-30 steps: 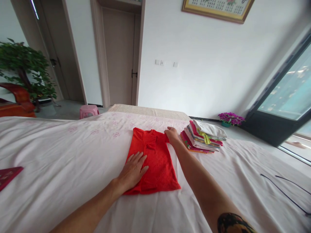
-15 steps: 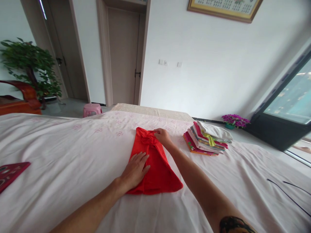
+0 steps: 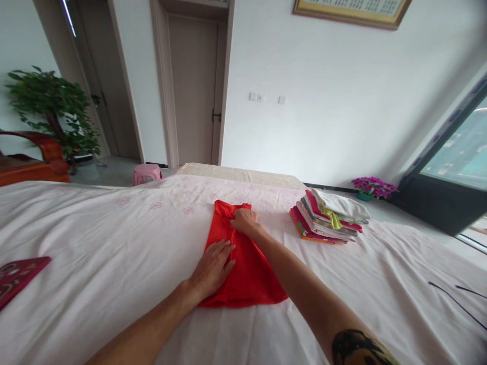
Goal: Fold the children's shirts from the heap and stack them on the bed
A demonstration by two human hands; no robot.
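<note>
head view: the red garment (image 3: pixel 249 276) lies on the flower-printed sheet (image 3: pixel 114 243), rumpled near its top. the hands are apart: the left hand (image 3: pixel 213 266) rests flat on it, fingers extended, while the right hand (image 3: pixel 247 221) curls its fingers on the upper part, whether pinching cloth i cannot tell. folded clothes (image 3: pixel 325 219) are stacked to the right.

Right fingers (image 3: pixel 239 219) hide some red cloth (image 3: pixel 249 279); upper edge crops framed picture (image 3: pixel 352 11).
</note>
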